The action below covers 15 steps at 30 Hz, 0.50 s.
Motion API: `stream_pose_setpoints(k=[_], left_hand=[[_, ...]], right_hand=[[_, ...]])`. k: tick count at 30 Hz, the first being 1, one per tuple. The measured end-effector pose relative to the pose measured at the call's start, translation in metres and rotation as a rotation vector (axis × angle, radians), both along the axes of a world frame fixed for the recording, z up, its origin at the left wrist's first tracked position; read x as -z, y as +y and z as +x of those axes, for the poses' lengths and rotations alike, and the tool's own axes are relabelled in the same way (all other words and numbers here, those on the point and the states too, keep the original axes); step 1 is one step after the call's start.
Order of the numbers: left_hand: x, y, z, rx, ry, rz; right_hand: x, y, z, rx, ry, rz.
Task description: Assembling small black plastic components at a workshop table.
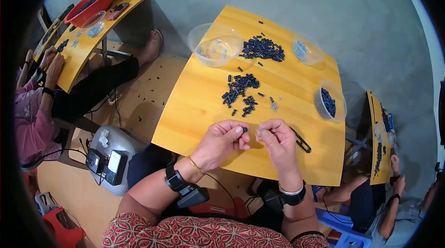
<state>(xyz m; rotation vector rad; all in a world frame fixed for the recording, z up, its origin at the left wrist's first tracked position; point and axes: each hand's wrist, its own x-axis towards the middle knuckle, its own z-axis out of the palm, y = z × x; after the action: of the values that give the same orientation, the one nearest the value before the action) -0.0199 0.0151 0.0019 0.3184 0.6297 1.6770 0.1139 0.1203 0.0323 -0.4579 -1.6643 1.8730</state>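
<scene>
Above a yellow table (185, 109), the left hand (222, 138) pinches a black piece (245, 129); the right hand (277, 140) is pinched together nearby, its contents unclear. A black heap (263, 49) lies beyond.

A small black piece (245, 130) is pinched near the thumb tip of the left hand (217, 140), its dark end left exposed.

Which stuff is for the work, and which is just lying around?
Probably for the work:
black tubular piece in the left hand
loose black pieces, tiny pale pieces
clear plastic tub holding black pieces
perhaps the slim black tool

Seemingly just lying about:
crumpled white tissue
black boxy devices near it
</scene>
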Motion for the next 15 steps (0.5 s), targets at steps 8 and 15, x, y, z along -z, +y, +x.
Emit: stream_pose_setpoints(k=[8,15], left_hand=[[-0.006,-0.005,0.001,0.069,-0.114,0.107],[-0.008,-0.003,0.002,-0.001,0.097,0.027]], right_hand=[[-0.006,-0.018,-0.007,0.056,0.030,0.031],[-0.015,-0.024,-0.009,0.113,0.032,0.196]])
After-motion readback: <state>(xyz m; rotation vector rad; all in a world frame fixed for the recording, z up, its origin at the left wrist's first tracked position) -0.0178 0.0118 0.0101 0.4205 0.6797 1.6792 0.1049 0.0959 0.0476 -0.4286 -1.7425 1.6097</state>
